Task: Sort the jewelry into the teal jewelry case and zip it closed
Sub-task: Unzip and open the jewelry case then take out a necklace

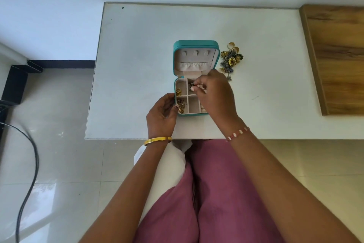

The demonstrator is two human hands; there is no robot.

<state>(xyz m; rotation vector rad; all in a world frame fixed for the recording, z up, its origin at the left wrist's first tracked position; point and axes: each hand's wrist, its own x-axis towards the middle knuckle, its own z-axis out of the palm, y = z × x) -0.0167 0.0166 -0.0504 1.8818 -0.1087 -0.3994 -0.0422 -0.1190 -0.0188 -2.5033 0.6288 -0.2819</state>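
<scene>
Black cable [29,164] curves over the pale tiled floor [59,164], far left of scene.

White rectangular table [137,55] carries everything. Left hand [162,113] sits at the near-left corner of the open teal zip-around jewelry case [196,79]; fingers curled round the case edge, thumb tip with painted nail touching the rim beside the near-left compartment. Plain gold bangle [157,141] on that wrist.

Case lies flat, lid hinged back toward the far side, showing a pink lining with three small tabs and a gathered elastic pocket. Near half is a tray split by dividers. Gold rings [178,91] lie in the far-left compartment; a tangle of gold-coloured pieces [180,104] fills the near-left one. The middle near compartment shows bare lining.

Right hand [215,95] hovers over the right part of the tray, fingers pressed together at the tips, pinching a small dark jewelry piece [191,85] above the far-middle compartment. Its kind cannot be made out. Red-and-white beaded bracelet [237,134] on that wrist.

Heap of unsorted jewelry [232,58], gold rings and dark floral pieces, lies on the table just right of the lid.

Wooden board [338,59] occupies the far-right edge.

Pink trousers [216,193] show below the table's near edge.
</scene>
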